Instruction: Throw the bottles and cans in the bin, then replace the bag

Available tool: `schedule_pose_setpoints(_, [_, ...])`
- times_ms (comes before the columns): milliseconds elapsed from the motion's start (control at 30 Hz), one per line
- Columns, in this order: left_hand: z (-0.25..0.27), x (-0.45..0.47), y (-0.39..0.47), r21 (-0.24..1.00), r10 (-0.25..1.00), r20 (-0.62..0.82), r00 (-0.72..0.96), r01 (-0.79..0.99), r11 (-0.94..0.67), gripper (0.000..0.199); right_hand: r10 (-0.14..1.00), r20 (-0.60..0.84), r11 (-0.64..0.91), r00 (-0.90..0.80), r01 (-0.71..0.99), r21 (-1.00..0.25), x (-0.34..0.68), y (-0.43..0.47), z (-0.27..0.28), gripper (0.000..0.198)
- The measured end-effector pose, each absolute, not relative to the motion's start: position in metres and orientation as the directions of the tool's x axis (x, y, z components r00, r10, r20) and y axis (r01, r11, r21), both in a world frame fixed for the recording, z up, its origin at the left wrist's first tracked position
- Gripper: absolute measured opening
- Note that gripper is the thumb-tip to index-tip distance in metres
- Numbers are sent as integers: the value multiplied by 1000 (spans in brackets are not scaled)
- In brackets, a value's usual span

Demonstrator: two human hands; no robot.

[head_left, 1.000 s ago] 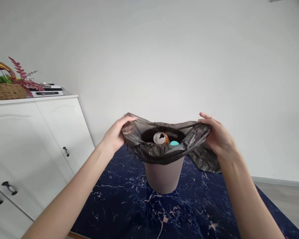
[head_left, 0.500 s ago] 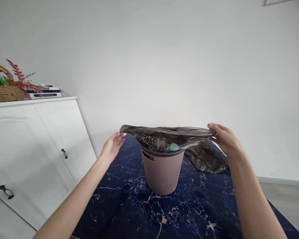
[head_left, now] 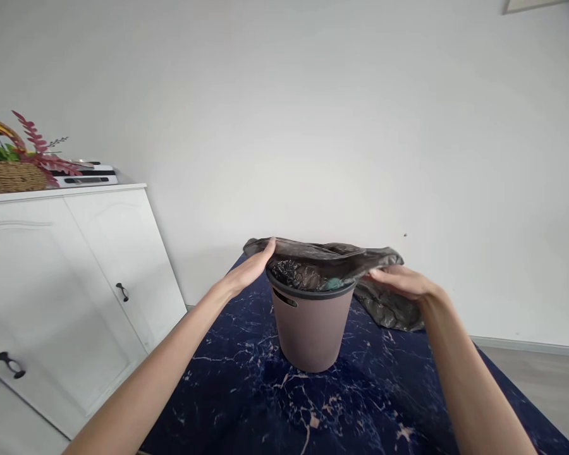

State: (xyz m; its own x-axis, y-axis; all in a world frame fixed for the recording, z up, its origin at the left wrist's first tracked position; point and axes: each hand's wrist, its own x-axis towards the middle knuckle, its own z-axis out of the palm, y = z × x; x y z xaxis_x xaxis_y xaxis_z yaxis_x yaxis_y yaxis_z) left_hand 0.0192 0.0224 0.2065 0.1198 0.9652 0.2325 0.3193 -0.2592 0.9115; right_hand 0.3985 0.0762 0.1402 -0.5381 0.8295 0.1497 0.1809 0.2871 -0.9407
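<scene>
A thin dark plastic garbage bag (head_left: pixel 322 254) is gathered over the top of a mauve trash can (head_left: pixel 313 335) with a dark grey rim. Crumpled dark plastic and a teal-green item (head_left: pixel 333 284) show at the can's mouth, beneath the bag. At the bag's left end is my left hand (head_left: pixel 250 272), closed on the plastic with the thumb on the near side and the other fingers mostly hidden. My right hand (head_left: pixel 401 281) grips the right end, thumb in front and fingers beneath the plastic.
The can stands on a dark blue marble-patterned tabletop (head_left: pixel 246 404). More dark plastic (head_left: pixel 391 309) lies behind it to the right. To the left stands a white cabinet (head_left: pixel 109 265) bearing a wicker basket (head_left: pixel 14 177). A pale wall rises behind.
My left hand has moved right and taken hold of the bag's left end. My right hand has shifted left and slightly down with the bag, which now spans less width.
</scene>
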Motion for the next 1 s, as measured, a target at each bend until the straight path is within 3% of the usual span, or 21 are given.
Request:
schedule_pose_setpoints(100, [218,33,25,947,955,257,145,161,-279,39,833,331,369,-444,-1,-930,378,67,152,59])
schedule_pose_setpoints(233, [227,46,25,926,927,361,101,-156,-344,31,861,400,333,-314,-247,-910,358,61,164,48])
schedule_pose_setpoints(400, [241,54,18,795,940,339,-28,-525,-302,24,892,443,324,-88,-560,-763,346,64,168,36])
schedule_pose_setpoints(533, [248,59,13,648,961,254,-107,-719,-252,35,893,449,379,42,-607,-698,339,62,171,29])
schedule_pose_setpoints(667, [249,62,10,623,950,313,-9,-753,-213,39,882,467,407,55,-588,-700,334,54,178,32])
schedule_pose_setpoints(867, [246,58,3,770,907,400,129,-584,-257,29,838,545,412,43,-705,-578,334,41,188,22])
schedule_pose_setpoints(1000, [248,61,-2,755,926,356,124,-622,-207,28,838,538,427,96,-730,-534,341,36,190,24])
